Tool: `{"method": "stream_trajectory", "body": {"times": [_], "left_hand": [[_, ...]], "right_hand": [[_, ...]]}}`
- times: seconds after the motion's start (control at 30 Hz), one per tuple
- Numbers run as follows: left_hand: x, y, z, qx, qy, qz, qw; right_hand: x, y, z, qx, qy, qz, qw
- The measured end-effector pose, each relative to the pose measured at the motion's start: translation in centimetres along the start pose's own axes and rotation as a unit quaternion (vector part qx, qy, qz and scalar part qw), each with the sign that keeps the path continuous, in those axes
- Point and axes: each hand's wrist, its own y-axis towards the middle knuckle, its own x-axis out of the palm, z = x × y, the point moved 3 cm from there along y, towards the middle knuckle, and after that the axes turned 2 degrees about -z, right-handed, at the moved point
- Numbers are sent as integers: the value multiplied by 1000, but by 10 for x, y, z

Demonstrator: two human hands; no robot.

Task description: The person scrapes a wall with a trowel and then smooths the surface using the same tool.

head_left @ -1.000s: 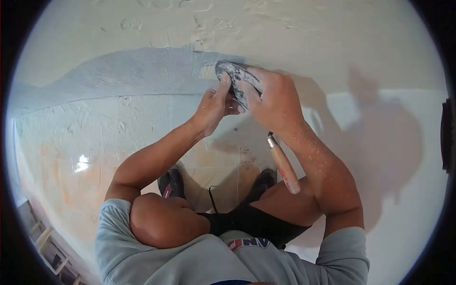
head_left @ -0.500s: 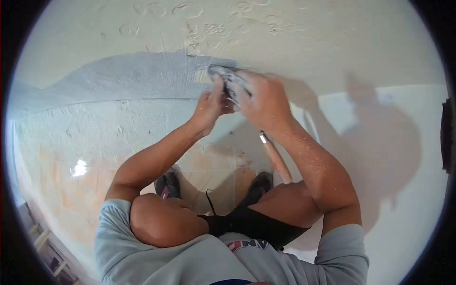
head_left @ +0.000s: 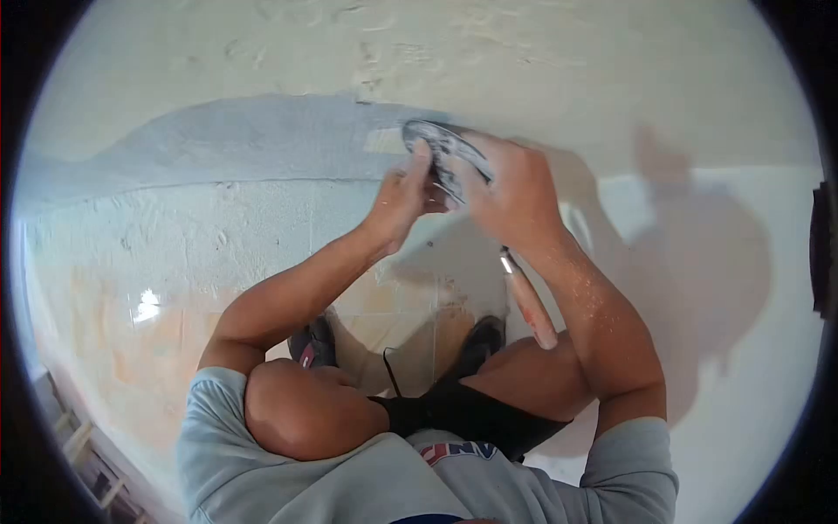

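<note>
Both hands are together in front of the wall, around a dark, rounded, flat-looking piece (head_left: 445, 157) smeared with whitish paste. My left hand (head_left: 406, 196) is closed on its near left edge, thumb on top. Over its right side, my right hand (head_left: 515, 188) is closed and slightly blurred. A wooden tool handle (head_left: 530, 306) with a metal ferrule, like a trowel's, juts out below my right hand. Whether that handle joins the smeared piece is hidden behind the hand.
A smooth grey patch (head_left: 253, 135) spreads across the rough, pale wall (head_left: 541, 52). Below lies the tiled floor (head_left: 384, 293), wet and smeared, with my two dark shoes (head_left: 480, 345) on it. Wooden pieces (head_left: 78, 441) are at the lower left. A dark object (head_left: 820, 249) stands at the right edge.
Both hands have shifted slightly to the right with the smeared piece, and more of its surface shows. The wooden handle has moved right and a little down with my right hand.
</note>
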Motion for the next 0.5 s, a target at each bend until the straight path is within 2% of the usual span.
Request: {"method": "stream_trajectory", "body": {"times": [0.07,0.23,0.3,0.37,0.43,0.5], "left_hand": [[-9,-3,0,-7,-4,37,999],[-5,5,-2,16,6,32,999],[1,7,1,7,7,15,1000],[4,1,5,8,2,13,1000],[0,-5,7,7,-14,40,999],[-12,-10,7,9,-27,82,996]], "right_hand": [[5,3,0,12,-16,-29,999],[3,-1,14,6,5,-18,1000],[-6,-4,15,-15,2,19,1000],[-8,0,10,15,-5,-9,1000],[-3,4,-5,11,12,-28,999],[22,13,-10,-16,-28,-45,998]]}}
